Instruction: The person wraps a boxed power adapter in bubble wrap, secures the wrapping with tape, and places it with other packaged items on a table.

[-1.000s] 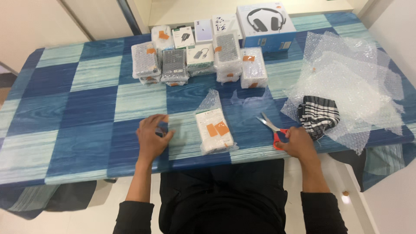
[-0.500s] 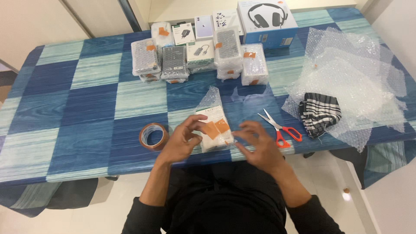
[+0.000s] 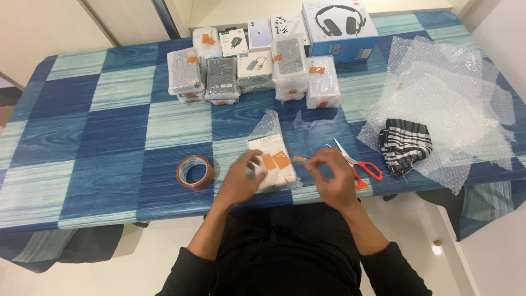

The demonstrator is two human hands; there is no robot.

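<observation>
A small white box wrapped in bubble wrap (image 3: 272,159), with orange tape pieces on it, lies near the table's front edge. My left hand (image 3: 241,179) rests on its left side, fingers curled against the wrap. My right hand (image 3: 330,176) hovers just right of the box and pinches a short strip of orange tape (image 3: 300,159) between thumb and finger. The roll of brown tape (image 3: 195,172) lies flat on the table, left of my left hand. Red-handled scissors (image 3: 356,161) lie just beyond my right hand.
Several bubble-wrapped boxes (image 3: 222,78) and unwrapped product boxes stand in rows at the back, with a large headphone box (image 3: 339,24). A heap of bubble wrap (image 3: 446,98) and a black-and-white checked cloth (image 3: 405,143) fill the right side. The checked blue tablecloth (image 3: 109,142) covers the table.
My left hand let go of the tape roll and moved right onto the wrapped box. My right hand left the scissors, came to the box, and now holds a tape strip.
</observation>
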